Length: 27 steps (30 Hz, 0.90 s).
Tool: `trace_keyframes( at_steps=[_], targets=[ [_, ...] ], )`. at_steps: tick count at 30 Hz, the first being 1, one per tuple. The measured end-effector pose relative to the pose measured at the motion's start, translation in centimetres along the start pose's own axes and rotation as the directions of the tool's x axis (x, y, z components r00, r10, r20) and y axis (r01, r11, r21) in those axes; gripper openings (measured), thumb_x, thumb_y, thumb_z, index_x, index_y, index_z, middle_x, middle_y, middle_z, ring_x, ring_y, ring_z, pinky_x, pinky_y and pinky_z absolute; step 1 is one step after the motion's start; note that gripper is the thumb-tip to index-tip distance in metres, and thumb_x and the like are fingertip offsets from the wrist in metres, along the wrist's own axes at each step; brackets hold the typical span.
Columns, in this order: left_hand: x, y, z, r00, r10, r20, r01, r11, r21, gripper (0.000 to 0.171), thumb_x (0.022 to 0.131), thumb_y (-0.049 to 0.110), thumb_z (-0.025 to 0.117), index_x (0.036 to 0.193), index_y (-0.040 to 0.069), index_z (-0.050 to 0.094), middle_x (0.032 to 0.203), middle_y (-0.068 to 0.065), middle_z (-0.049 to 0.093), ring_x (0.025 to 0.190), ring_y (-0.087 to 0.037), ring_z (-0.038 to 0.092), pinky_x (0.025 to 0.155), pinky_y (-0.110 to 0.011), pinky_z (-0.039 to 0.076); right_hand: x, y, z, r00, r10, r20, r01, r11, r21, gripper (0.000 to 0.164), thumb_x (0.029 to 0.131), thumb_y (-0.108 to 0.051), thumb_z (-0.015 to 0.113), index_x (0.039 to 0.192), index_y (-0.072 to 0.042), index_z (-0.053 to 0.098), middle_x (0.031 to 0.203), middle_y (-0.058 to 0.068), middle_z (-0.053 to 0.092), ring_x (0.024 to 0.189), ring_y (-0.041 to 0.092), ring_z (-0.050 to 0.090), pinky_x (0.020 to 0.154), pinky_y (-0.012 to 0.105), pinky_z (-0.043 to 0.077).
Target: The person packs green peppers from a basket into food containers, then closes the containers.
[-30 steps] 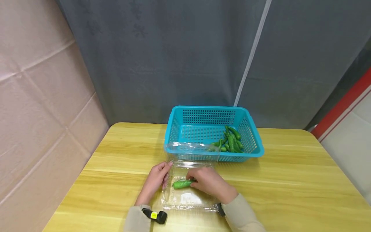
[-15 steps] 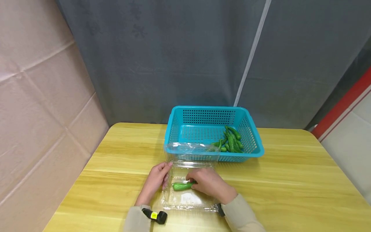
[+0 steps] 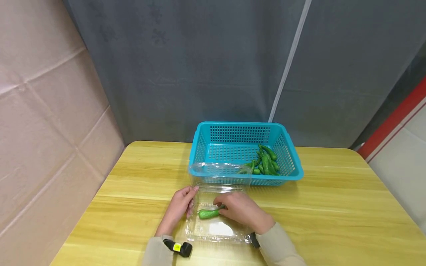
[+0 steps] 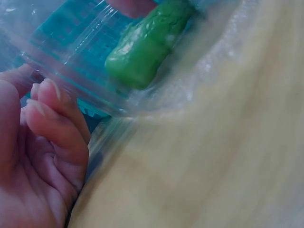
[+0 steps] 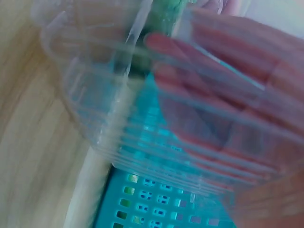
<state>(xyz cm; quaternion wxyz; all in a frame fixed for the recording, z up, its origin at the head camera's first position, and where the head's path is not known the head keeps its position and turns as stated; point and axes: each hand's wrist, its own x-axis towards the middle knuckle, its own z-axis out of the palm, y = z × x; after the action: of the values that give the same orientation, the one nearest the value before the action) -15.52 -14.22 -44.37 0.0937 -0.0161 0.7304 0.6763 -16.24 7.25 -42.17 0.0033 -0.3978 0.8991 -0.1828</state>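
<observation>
A clear plastic clamshell container [image 3: 213,231] stands with its lid raised toward the back. My left hand [image 3: 181,203] pinches its left side; in the left wrist view the fingers [image 4: 57,114] curl at the plastic wall. Inside the tray my right hand [image 3: 241,210] pinches one end of a green pepper [image 3: 208,214], whose blunt end points left. The right wrist view shows that hand blurred, through the plastic wall. Both wrists wear cameras over light sleeves.
Behind the container stands a blue plastic basket [image 3: 289,176], overlapped by the raised lid. Several green peppers [image 3: 267,162] lie in its right part. All this rests on a wooden table [image 3: 332,207], with a grey curtain [image 3: 199,74] behind.
The pepper has shifted slightly toward the near side of the tray in my right hand's fingers. My left hand stays at the container's left side.
</observation>
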Motion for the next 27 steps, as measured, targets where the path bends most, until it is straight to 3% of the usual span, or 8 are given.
trace_keyframes(
  at_steps=[8, 16, 27],
  targets=[
    [0.0, 0.1, 0.2, 1.000, -0.007, 0.003, 0.007, 1.000, 0.008, 0.044, 0.091, 0.034, 0.051, 0.072, -0.005, 0.043, 0.051, -0.002, 0.041, 0.034, -0.011, 0.036, 0.031, -0.022, 0.033, -0.2, -0.1, -0.6, 1.000, -0.002, 0.010, 0.002, 1.000, 0.028, 0.020, 0.080, -0.020, 0.065, 0.100, -0.016, 0.065, 0.091, -0.007, 0.064, 0.078, 0.006, 0.060, 0.070, 0.021, 0.049],
    [0.0, -0.1, -0.1, 1.000, 0.010, 0.010, -0.010, 1.000, 0.017, 0.044, 0.091, 0.034, 0.051, 0.072, -0.005, 0.042, 0.051, -0.002, 0.040, 0.034, -0.011, 0.036, 0.031, -0.023, 0.033, -0.4, 0.2, -1.7, 0.999, -0.011, -0.030, 0.013, 0.997, 0.079, 0.023, 0.083, -0.022, 0.062, 0.103, -0.011, 0.064, 0.094, -0.003, 0.064, 0.079, 0.007, 0.059, 0.071, 0.017, 0.048],
    [0.0, -0.1, 0.0, 1.000, -0.006, 0.000, 0.006, 1.000, 0.026, 0.042, 0.091, 0.034, 0.051, 0.072, -0.002, 0.044, 0.051, -0.001, 0.041, 0.034, -0.010, 0.036, 0.031, -0.021, 0.033, -0.9, 0.3, -3.1, 0.999, 0.003, -0.034, 0.001, 0.994, 0.113, 0.027, 0.086, -0.024, 0.060, 0.109, -0.010, 0.062, 0.098, -0.001, 0.064, 0.086, 0.011, 0.061, 0.077, 0.025, 0.049]
  ],
)
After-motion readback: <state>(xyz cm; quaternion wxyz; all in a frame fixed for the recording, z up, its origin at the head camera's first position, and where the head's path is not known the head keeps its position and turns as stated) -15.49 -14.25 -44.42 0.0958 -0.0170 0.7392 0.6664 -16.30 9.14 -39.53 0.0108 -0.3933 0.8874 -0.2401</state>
